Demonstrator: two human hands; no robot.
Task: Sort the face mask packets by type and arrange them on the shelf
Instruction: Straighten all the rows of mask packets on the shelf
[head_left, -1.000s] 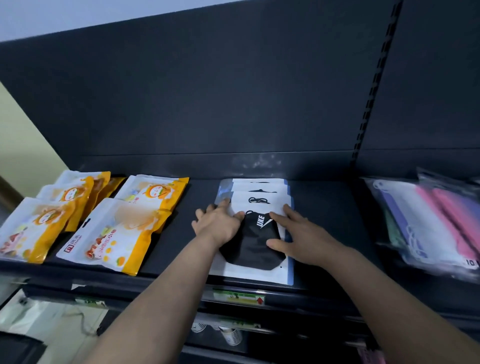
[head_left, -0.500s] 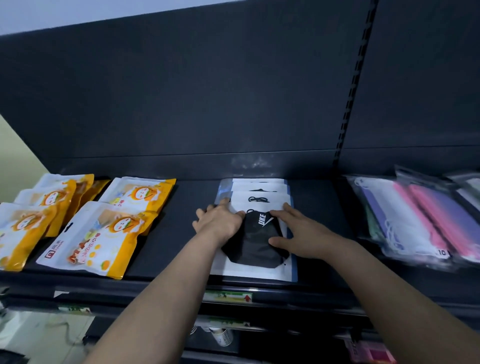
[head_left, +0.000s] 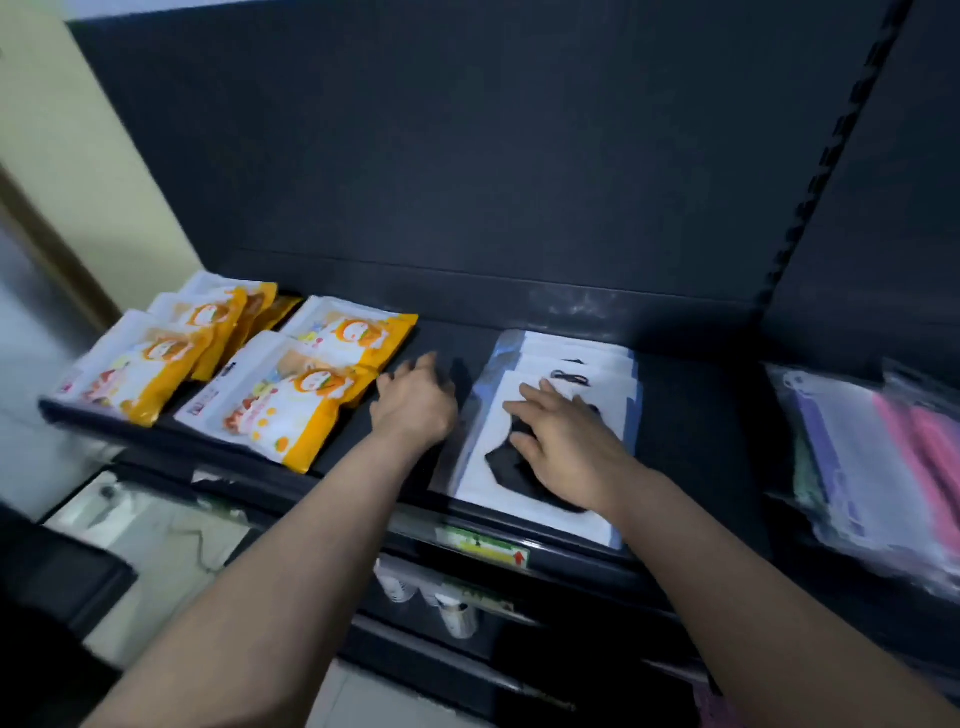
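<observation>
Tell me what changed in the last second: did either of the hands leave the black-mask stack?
The left hand slid left off the black-mask stack to the bare shelf beside it, holding nothing. The right hand stays flat on it. Orange packets unmoved.

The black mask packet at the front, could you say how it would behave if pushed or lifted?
Probably light and floppy: the black mask packet looks thin and flat. Its glossy sleeve may slide over the packets beneath, so pushing could skew them.

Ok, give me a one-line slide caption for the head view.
Right hand flat on the black-mask packets, left hand beside them above the shelf, orange packets further left.
</observation>
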